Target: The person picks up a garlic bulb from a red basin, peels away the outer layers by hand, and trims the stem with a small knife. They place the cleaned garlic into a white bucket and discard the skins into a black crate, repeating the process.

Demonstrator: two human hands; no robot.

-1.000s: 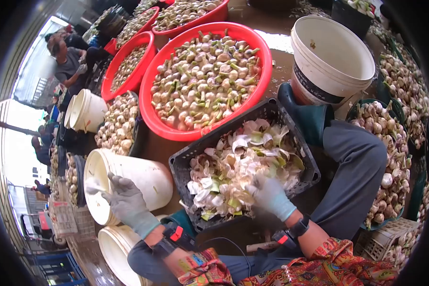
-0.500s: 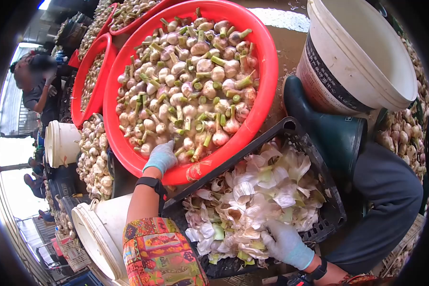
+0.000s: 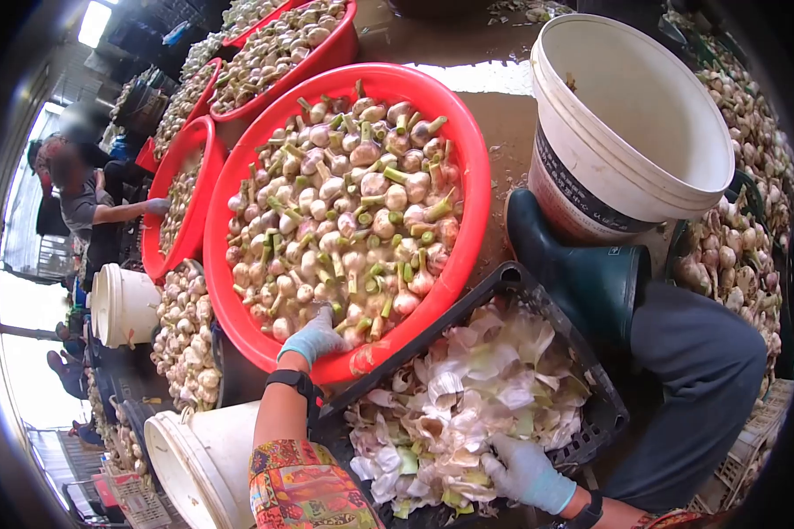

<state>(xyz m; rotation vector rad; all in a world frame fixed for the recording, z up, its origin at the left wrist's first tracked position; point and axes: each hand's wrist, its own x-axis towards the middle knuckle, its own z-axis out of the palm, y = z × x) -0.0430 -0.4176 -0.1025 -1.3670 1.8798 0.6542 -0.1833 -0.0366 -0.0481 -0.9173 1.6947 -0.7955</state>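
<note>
A large red tub (image 3: pixel 479 167) holds wet garlic bulbs (image 3: pixel 331 189) with cut green stems, in cloudy water. My left hand (image 3: pixel 315 335), in a pale glove with a light-blue cuff, reaches over its near rim. Its visible fingers are stretched out among the bulbs; the fingertips are partly hidden, and no bulb shows clearly in its grasp. Below the tub, a black plastic crate (image 3: pixel 610 388) is heaped with papery garlic skins (image 3: pixel 468 397). My right hand (image 3: pixel 525 472), gloved alike, rests on the near side of this heap, thumb and fingers apart, some fingers partly hidden.
A tall white bucket (image 3: pixel 582 176) stands upper right, beside my green rubber boot (image 3: pixel 582 273). More white buckets (image 3: pixel 207 458) and garlic piles (image 3: pixel 185 339) are at left. Another person (image 3: pixel 88 198) reaches into a red tub (image 3: pixel 200 141). Garlic heaps (image 3: pixel 728 247) line the right side.
The view has shifted, so the tub and crate sit lower. My left hand has dipped further among the bulbs. My right hand stays on the skins. The other person's arm now extends to a tub.
</note>
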